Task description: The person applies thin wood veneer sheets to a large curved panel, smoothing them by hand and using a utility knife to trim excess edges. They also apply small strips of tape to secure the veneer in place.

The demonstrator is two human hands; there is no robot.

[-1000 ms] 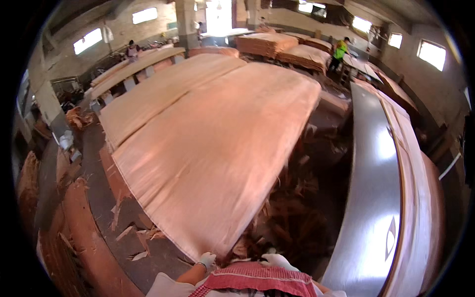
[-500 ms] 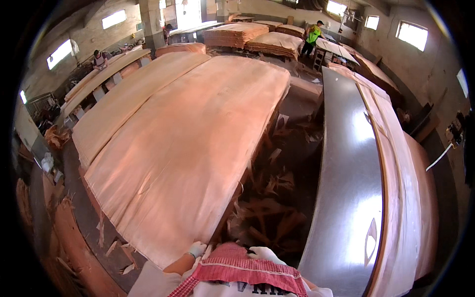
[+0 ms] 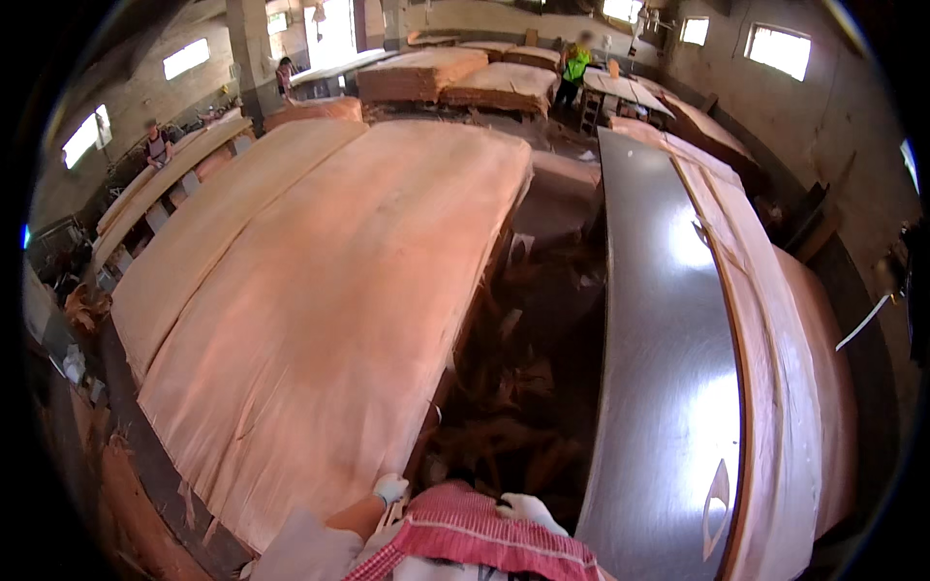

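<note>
A wide stack of thin wood veneer sheets (image 3: pixel 320 290), pinkish tan, stretches away in front of me on the left. At the right edge of its near end, my left hand (image 3: pixel 391 488) in a white glove has its fingers curled over the top veneer sheet's edge. My right hand (image 3: pixel 531 511), also gloved in white, is held close to my red checked apron (image 3: pixel 484 533), off the stack. Its fingers are bent, and whatever they may hold is hidden.
A shiny metal-topped table (image 3: pixel 664 339) runs along the right, with long veneer strips (image 3: pixel 765 320) beside it. Torn veneer scraps (image 3: pixel 513 387) litter the dark gap between. Farther off are veneer stacks (image 3: pixel 426 73), a person in a green vest (image 3: pixel 575 68) and two others at left.
The view has turned a little, so the stack and metal-topped table appear farther left. Both hands remain close to the same spots before me, the left still at the stack's edge.
</note>
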